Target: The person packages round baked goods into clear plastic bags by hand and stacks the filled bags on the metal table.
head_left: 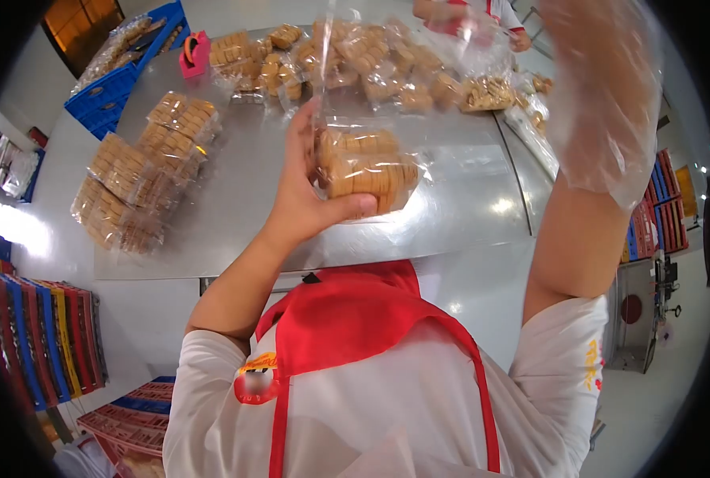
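Observation:
My left hand [311, 199] is wrapped round a clear plastic pack of round tan biscuits [367, 171], with the thumb across its lower front. The pack is over the metal table [251, 231]. A thin clear strip rises from beside the pack to the top edge. My right forearm, in a loose clear plastic sleeve or bag [610, 103], is raised at the right; its hand is not visible, being at or past the top edge. Stacked biscuit packs [144, 171] lie on the table's left part. A large heap of packs [363, 60] covers the far side.
A pink tape dispenser [195, 56] stands at the far left of the table. Beyond it are blue crates [104, 107]. Another person [502, 16] is across the table. A plastic roll or bag [530, 139] lies at the right. Stacked crates [44, 338] stand lower left.

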A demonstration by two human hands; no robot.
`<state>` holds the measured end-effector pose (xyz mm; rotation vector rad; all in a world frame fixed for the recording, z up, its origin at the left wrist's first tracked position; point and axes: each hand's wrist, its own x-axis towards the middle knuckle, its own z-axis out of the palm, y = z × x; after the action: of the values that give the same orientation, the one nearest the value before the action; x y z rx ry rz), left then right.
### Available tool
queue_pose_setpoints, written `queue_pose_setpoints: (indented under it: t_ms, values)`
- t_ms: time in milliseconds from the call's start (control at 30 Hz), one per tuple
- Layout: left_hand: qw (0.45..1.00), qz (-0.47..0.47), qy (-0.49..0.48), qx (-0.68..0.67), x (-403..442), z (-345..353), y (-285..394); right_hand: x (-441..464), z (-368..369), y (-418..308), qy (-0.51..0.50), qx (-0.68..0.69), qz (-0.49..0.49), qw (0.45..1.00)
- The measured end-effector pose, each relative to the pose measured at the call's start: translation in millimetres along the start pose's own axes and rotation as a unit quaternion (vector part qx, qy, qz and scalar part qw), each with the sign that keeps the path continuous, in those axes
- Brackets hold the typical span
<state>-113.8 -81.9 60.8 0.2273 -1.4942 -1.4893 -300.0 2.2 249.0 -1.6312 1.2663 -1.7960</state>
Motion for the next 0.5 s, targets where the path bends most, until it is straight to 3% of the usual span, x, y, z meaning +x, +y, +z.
queue_pose_setpoints:
  t_ms: [100,167,200,233,267,333,400,500]
  values:
    - [0.989,-0.07,0.017,-0.126,10.4,-9.8,30.6,15.5,-4.6,-2.1,0.108,-0.141,-0.16,0.971]
    - [0.981,-0.085,0.017,-0.175,16.3,-15.4,52.0,-9.9,22.1,36.8,0.115,-0.123,0.166,0.972]
    - [0.975,-0.096,0.015,-0.201,18.1,-17.0,58.2,-27.2,7.6,79.4,-0.025,-0.024,0.252,0.967]
    - [0.972,-0.089,0.009,-0.217,20.1,-18.2,59.0,-42.1,16.2,116.5,-0.079,0.173,0.37,0.909]
    - [0.969,-0.083,0.001,-0.232,22.6,-19.9,57.0,-62.7,34.8,137.3,-0.079,0.288,0.354,0.886]
    - [0.976,-0.088,-0.002,-0.199,26.9,-23.2,53.2,-86.3,51.8,129.8,-0.17,0.495,0.334,0.784]
    - [0.989,-0.112,0.004,-0.1,29.8,-25.5,50.0,-92.7,65.1,126.7,-0.102,0.55,0.333,0.759]
    - [0.989,-0.108,0.098,0.038,29.4,-21.6,49.8,-87.0,58.4,126.8,-0.078,0.501,0.338,0.793]
